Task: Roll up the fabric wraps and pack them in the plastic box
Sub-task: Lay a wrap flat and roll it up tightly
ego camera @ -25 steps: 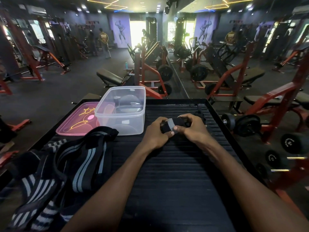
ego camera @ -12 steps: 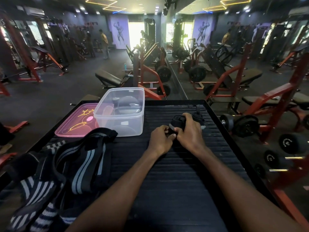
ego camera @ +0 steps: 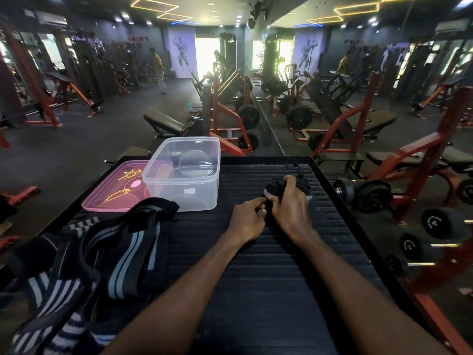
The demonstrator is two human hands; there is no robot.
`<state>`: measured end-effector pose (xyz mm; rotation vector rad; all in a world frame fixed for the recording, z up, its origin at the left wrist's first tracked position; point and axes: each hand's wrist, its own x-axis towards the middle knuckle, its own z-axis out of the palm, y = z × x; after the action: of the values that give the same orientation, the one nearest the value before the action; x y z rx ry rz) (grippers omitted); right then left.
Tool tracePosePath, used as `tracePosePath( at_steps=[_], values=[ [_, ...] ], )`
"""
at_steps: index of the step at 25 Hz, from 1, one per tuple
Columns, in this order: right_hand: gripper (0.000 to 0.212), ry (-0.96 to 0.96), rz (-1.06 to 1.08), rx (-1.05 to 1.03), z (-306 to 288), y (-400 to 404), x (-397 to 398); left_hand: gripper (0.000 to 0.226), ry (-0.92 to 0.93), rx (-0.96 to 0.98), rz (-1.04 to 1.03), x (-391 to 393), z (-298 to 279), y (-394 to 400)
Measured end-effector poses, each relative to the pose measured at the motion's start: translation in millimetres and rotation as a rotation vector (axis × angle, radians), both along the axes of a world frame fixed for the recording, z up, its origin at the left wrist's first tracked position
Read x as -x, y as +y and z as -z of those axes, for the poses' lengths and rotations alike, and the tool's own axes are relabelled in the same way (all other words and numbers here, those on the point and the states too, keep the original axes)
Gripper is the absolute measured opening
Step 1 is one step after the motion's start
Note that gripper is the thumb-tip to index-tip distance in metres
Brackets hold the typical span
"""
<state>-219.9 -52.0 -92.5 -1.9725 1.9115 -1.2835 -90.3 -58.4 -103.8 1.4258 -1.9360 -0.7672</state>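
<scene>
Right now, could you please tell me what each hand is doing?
Left hand: closed, pinching the near end of the black wrap.
Right hand: closed, gripping the rolled part of the same wrap on the table.

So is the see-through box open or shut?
Open. The plastic box has no lid on top, and the pink lid lies flat on the table beside it, on its left.

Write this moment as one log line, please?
step: rolling wrap | right hand: grips black wrap roll | left hand: pinches its end | plastic box: open | loose wraps: waiting
</scene>
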Motion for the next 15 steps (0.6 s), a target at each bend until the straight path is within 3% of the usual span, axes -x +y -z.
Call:
tracePosePath(
  at_steps=[6,15],
  values=[
    [0.033,0.346,0.183,-0.032,3.3,-7.5,-10.7,0.043,-0.066,0.010,0.064,-1.3,2.6,0.0],
    [0.057,0.267,0.217,-0.014,-6.1,-2.4,-8.9,0.034,-0.007,-0.034,-0.013,-2.1,0.8,-2.0]
  ],
)
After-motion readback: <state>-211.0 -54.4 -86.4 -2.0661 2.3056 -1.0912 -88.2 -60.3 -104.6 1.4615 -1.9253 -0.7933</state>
